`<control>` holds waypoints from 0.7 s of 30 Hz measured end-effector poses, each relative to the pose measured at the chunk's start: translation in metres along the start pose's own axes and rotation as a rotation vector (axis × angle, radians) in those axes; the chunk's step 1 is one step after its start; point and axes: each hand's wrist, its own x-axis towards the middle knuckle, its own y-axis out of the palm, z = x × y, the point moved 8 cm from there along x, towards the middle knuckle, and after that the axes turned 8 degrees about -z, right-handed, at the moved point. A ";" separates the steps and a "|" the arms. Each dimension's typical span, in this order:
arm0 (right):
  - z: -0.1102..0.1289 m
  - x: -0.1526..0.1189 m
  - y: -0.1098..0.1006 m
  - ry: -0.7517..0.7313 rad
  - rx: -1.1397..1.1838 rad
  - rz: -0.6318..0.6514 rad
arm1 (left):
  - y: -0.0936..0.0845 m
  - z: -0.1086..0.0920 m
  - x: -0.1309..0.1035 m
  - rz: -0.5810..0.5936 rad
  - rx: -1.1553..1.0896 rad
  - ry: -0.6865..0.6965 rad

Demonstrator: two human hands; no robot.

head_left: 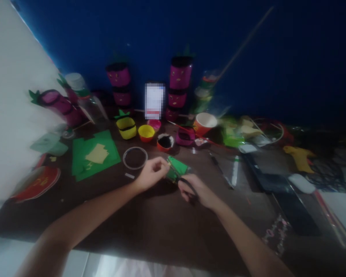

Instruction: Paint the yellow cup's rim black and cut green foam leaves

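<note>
My right hand (194, 188) is wrapped round the handles of a pair of dark scissors (177, 173), whose blades point toward my left hand (153, 173). The left fingers are pinched together, with a small pale yellow piece (169, 161) at their tips, close to the blades; blur hides its outline. Just behind the scissors lies a green piece (180, 164) on the dark table (150, 227). A clear round ring-shaped lid (135, 157) rests left of the hands. Further left, a yellow paper scrap (97, 154) lies on green sheets (78, 159).
Behind my hands stand small cups, including a red one with dark contents (165, 143), a yellow cup (146, 132) and a paper cup (205, 122). Purple figures (180, 77), a bottle (89, 102) and a phone (154, 100) are at the back. A pen (221, 170) lies right.
</note>
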 end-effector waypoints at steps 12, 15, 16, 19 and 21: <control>-0.001 0.000 -0.001 0.013 -0.022 -0.015 | 0.000 -0.001 0.000 -0.005 -0.003 -0.006; -0.001 0.001 -0.001 -0.001 -0.012 -0.016 | 0.000 0.000 0.000 -0.004 -0.011 -0.013; -0.002 0.001 -0.001 -0.003 -0.013 -0.017 | 0.000 0.000 0.000 -0.005 -0.012 -0.014; -0.002 0.002 -0.001 -0.010 -0.021 -0.019 | 0.000 0.000 0.000 -0.006 -0.013 -0.013; -0.001 0.001 -0.001 -0.018 -0.028 -0.020 | 0.000 0.000 0.000 -0.006 -0.013 -0.010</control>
